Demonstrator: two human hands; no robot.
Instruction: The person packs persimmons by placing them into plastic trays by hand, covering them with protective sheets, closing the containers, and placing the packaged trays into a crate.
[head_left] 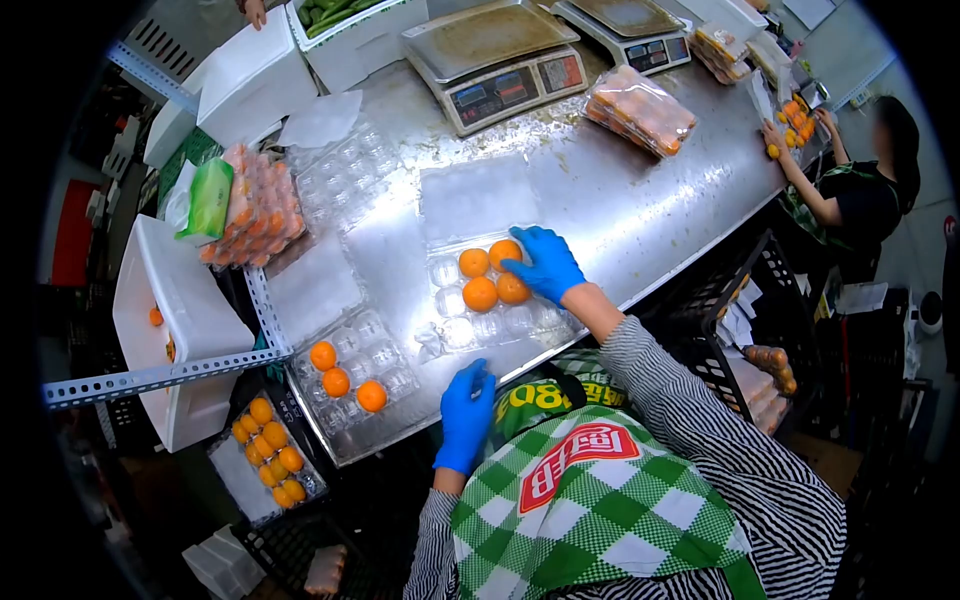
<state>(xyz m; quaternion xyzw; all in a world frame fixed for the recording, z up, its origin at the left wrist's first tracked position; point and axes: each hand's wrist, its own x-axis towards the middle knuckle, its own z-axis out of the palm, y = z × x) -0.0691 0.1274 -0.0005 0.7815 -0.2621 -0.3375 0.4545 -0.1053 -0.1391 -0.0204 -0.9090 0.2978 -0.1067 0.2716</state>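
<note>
My right hand [548,265], in a blue glove, is closed around an orange [505,253] at the right side of a clear plastic tray [457,333]. More oranges [480,293] sit in the cups beside it, and others in the tray's front row stand bare. My left hand [465,415], also blue-gloved, hovers at the table's front edge with its fingers loosely bent and nothing visible in them. Left of it, a second clear tray [385,345] holds three oranges [336,382]. The tray's clear lid [478,198] lies folded back flat.
Scales [495,60] stand at the back of the metal table [640,220]. Packed fruit [640,110] lies right, and stacked packs [255,205] left. A white foam box [180,330] and a tray of orange fruit [268,452] sit lower left. A co-worker [850,190] works right.
</note>
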